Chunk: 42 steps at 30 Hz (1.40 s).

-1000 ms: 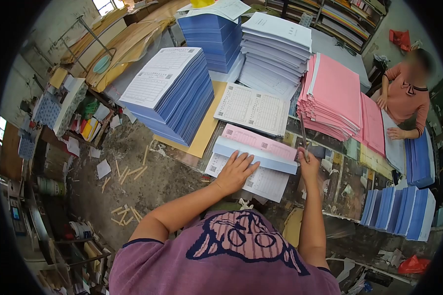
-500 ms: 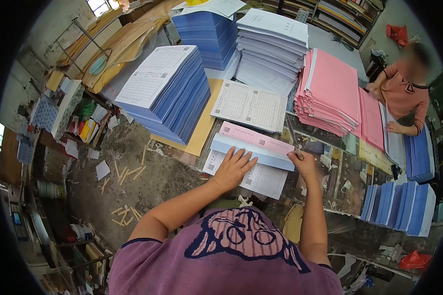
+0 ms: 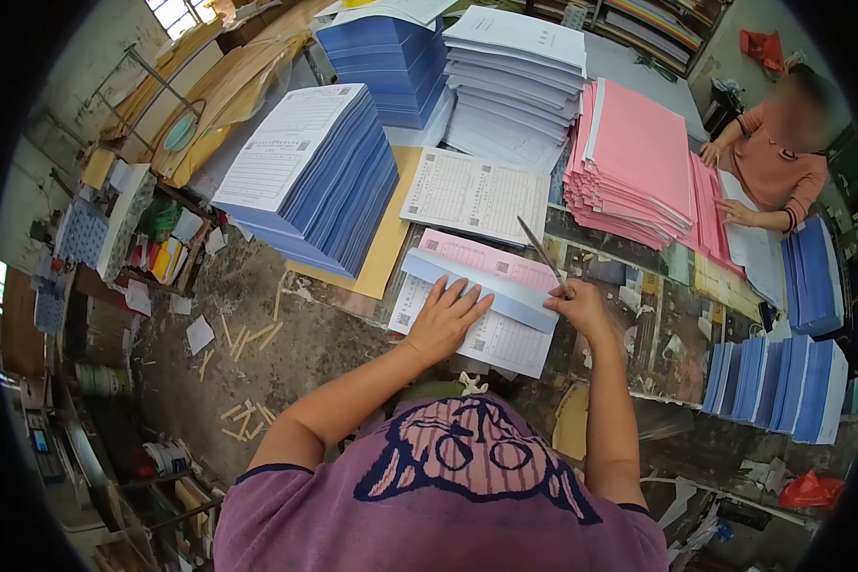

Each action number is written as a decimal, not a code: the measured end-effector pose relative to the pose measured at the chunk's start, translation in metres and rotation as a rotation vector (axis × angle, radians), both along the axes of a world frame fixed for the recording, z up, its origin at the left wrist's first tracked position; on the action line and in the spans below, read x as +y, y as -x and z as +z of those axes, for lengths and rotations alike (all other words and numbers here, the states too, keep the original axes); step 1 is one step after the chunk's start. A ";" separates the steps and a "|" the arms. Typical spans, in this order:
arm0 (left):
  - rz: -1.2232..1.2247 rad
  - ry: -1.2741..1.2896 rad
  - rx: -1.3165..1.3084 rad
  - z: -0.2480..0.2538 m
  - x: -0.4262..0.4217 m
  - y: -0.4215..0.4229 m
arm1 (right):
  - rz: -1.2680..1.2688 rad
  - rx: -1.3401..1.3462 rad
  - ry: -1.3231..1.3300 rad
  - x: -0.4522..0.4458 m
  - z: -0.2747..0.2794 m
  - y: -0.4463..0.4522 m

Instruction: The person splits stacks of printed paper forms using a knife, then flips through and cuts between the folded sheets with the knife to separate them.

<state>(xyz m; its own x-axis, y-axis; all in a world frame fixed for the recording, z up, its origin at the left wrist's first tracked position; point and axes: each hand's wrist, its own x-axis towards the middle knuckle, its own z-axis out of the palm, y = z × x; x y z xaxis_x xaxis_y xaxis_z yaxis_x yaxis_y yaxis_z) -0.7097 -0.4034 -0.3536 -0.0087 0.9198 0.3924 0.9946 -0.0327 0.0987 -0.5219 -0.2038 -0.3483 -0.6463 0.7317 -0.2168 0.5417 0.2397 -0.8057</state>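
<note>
My left hand (image 3: 450, 316) lies with fingers spread on a folded light-blue paper strip (image 3: 515, 303), pressing it onto printed sheets. Under and beyond the strip is a pink printed form (image 3: 448, 246); a white printed form (image 3: 513, 345) shows on the near side. My right hand (image 3: 580, 307) is closed around a long thin knife (image 3: 541, 250), its blade pointing up and away to the left. That hand is at the right end of the strip; whether it also grips the paper is hard to see. A bundle of white forms (image 3: 477, 194) lies just beyond.
Tall blue-edged form stacks (image 3: 353, 205) stand at the left on brown card (image 3: 391, 257). White booklets (image 3: 515, 86) and pink folders (image 3: 634, 157) are piled behind. At right, a co-worker (image 3: 782, 172) handles pink sheets near blue bundles (image 3: 772, 386). Wooden strips (image 3: 248, 419) litter the floor.
The knife has swung so its tip points further left, over the white forms. My left hand stays on the strip. The co-worker's hands have shifted onto the pink sheets. The view has shifted slightly.
</note>
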 end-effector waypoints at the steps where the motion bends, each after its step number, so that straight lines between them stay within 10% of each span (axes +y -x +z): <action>1: -0.004 0.002 0.000 0.000 0.001 0.000 | -0.004 0.000 0.002 0.001 0.000 0.000; 16: -0.023 -0.007 -0.069 -0.001 0.014 0.001 | 0.001 -0.070 -0.048 0.021 -0.026 0.002; 20: 0.080 0.207 -0.120 0.019 0.025 -0.007 | -0.179 0.002 -0.573 0.030 -0.043 0.008; 26: 0.027 0.033 -0.093 0.019 0.035 -0.008 | -0.117 0.013 -0.562 0.035 -0.049 0.004; 30: 0.110 0.386 -0.173 0.024 0.046 -0.007 | -0.119 0.082 -0.680 0.027 -0.043 0.009; 42: -0.009 0.358 -0.156 0.051 0.038 0.002 | 0.116 0.338 -0.293 0.006 0.000 -0.023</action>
<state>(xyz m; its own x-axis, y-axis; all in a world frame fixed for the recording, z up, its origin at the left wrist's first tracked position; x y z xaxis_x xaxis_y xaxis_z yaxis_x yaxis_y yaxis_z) -0.7114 -0.3658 -0.3022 -0.0343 0.9986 0.0408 0.9666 0.0227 0.2552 -0.4993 -0.1973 -0.3483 -0.7260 0.6495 0.2259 0.2161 0.5274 -0.8217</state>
